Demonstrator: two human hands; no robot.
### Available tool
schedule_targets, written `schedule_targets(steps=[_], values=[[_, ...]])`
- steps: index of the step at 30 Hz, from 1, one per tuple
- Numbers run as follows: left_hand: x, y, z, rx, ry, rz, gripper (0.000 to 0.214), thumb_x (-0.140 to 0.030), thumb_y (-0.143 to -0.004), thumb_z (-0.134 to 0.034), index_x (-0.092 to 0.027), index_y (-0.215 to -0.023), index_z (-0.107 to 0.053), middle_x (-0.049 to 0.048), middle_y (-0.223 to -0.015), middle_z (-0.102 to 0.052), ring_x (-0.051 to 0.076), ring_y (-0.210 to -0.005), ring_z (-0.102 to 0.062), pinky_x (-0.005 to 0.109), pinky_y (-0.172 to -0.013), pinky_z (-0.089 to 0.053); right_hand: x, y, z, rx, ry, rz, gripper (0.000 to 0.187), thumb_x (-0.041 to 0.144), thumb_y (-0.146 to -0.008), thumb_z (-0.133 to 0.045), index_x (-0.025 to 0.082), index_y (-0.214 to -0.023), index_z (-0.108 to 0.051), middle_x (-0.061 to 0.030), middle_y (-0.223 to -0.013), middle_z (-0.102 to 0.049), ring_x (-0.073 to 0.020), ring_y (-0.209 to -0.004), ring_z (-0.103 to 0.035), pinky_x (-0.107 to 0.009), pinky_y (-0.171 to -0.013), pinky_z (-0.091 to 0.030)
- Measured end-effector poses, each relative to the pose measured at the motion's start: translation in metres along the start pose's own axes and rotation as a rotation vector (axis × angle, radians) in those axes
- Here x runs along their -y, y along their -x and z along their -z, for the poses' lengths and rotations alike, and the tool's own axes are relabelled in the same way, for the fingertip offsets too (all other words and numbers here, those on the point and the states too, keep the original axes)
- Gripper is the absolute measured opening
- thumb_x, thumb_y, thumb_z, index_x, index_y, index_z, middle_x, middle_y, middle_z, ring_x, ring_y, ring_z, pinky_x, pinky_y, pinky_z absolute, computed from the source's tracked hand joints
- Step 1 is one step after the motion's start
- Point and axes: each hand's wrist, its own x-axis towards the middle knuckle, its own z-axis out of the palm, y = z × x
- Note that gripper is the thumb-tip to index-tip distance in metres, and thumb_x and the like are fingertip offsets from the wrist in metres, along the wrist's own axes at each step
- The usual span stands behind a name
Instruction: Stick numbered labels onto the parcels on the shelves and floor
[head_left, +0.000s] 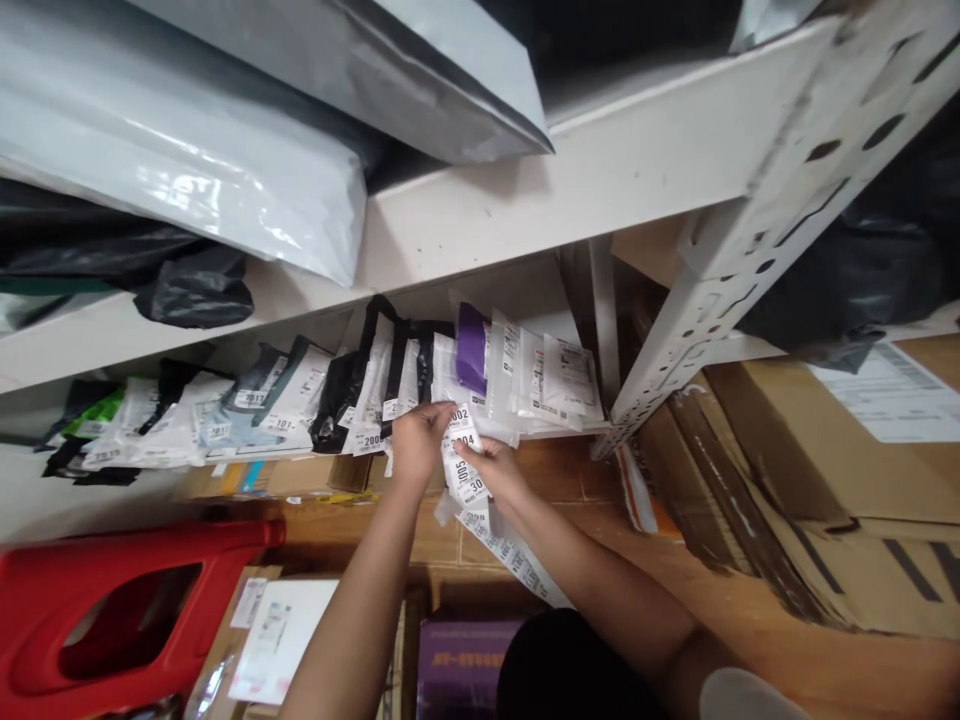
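Note:
A strip of white number labels (466, 486) hangs in front of the lower shelf, between my two hands. My left hand (421, 440) is closed in a pinch at the strip's top end, by a label ending in 002. Lower on its right side, my right hand (495, 470) grips the strip with the thumb on its face. The tail of the strip runs down past my right forearm. Just behind my hands stand packed parcel bags, among them a purple one (472, 348) and a clear-white one (570, 375).
Large grey-white mailer bags (172, 140) lie on the upper shelf overhead. A perforated metal post (712, 260) rises at the right, beside cardboard boxes (847, 500). At the lower left are a red plastic stool (45, 590) and a labelled box; a purple box (465, 665) sits below.

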Motion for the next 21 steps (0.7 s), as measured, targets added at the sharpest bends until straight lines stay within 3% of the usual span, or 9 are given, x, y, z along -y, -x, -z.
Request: schedule_targets(steps=[7,15,21], values=[[0.0,0.008,-0.005,-0.046,-0.093,-0.065,0.026,-0.033,-0.09,-0.057,-0.018,-0.101,-0.075,0.009,-0.104,-0.075,0.023,-0.097,-0.07,0.036,-0.092,-0.053,-0.021,0.006,0.01,-0.015,0.043,0.001,0.046,0.057,-0.064,-0.077,0.014,-0.06,-0.064,0.0026,-0.051,-0.056,-0.0084,-0.047,-0.044,-0.021,-0.047,-0.031],[0.008,0.015,-0.011,-0.056,-0.042,-0.008,0.029,-0.031,-0.091,-0.055,-0.02,-0.112,-0.071,0.0067,-0.116,-0.071,0.023,-0.108,-0.067,0.038,-0.1,-0.05,-0.03,0.026,0.013,-0.008,0.026,-0.026,0.05,0.061,-0.065,-0.074,0.014,-0.057,-0.061,0.0021,-0.049,-0.055,-0.008,-0.045,-0.042,-0.022,-0.047,-0.031],[0.002,0.012,-0.009,-0.043,-0.033,0.023,0.03,-0.034,-0.09,-0.057,-0.018,-0.111,-0.071,0.0073,-0.113,-0.073,0.023,-0.103,-0.069,0.036,-0.096,-0.051,-0.012,0.011,0.009,0.01,0.008,-0.01,0.042,0.052,-0.061,-0.081,0.014,-0.074,-0.069,0.0,-0.061,-0.064,-0.0114,-0.051,-0.052,-0.024,-0.051,-0.039]])
